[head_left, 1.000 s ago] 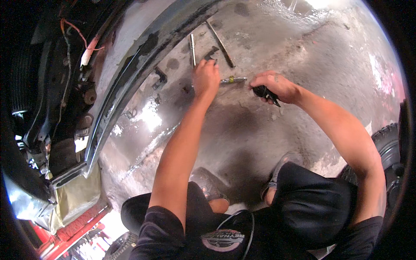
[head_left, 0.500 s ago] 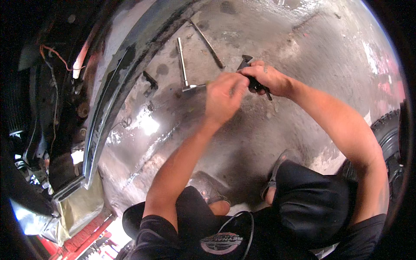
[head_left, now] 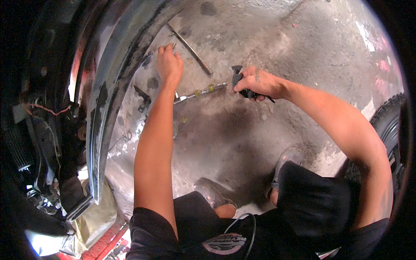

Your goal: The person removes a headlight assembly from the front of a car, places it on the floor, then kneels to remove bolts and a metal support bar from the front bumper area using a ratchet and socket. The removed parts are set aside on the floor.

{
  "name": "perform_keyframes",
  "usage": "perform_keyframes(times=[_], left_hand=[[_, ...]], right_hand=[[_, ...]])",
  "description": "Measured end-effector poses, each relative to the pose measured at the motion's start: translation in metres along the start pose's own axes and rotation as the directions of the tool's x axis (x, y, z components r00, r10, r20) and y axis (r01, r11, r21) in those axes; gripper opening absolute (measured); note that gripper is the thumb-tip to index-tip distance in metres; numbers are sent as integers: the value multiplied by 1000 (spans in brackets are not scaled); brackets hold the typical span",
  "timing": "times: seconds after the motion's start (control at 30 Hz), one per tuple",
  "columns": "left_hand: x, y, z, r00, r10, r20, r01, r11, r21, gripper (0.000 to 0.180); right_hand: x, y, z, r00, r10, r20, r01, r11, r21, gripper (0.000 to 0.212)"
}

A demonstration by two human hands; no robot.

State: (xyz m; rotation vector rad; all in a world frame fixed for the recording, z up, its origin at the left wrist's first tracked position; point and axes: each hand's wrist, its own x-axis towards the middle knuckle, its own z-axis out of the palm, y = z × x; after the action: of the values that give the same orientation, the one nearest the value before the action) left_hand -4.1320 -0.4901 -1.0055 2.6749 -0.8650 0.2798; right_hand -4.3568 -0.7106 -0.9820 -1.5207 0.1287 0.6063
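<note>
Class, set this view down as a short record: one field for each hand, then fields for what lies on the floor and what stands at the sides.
Left hand: near the curved dark panel; grip unclear
Right hand: closed around black parts
Floor, between the hands: silver tool
Floor, farther away: slim rod
Floor, left of left forearm: black bracket
Right side: tyre

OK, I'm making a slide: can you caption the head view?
Right hand grips a black part; left hand is near a long rod on the floor, a chrome tool lying nearby.
</note>
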Motion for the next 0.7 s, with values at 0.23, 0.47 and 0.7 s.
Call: perform_keyframes(times=[0.23,0.47,0.7], left_hand=[[26,-6,23,987,-94,128,87,994,60,35],[52,-21,37,1000,-3,6,3,998,56,35],[62,-36,40,998,53,40,-57,994,99,31]], right_hand=[[-20,-22,-10,952,286,-112,-274,956,110,23],[-15,1,-19,906,404,-128,-400,915,55,23],[-7,1,-21,911,409,-53,-410,912,-16,40]])
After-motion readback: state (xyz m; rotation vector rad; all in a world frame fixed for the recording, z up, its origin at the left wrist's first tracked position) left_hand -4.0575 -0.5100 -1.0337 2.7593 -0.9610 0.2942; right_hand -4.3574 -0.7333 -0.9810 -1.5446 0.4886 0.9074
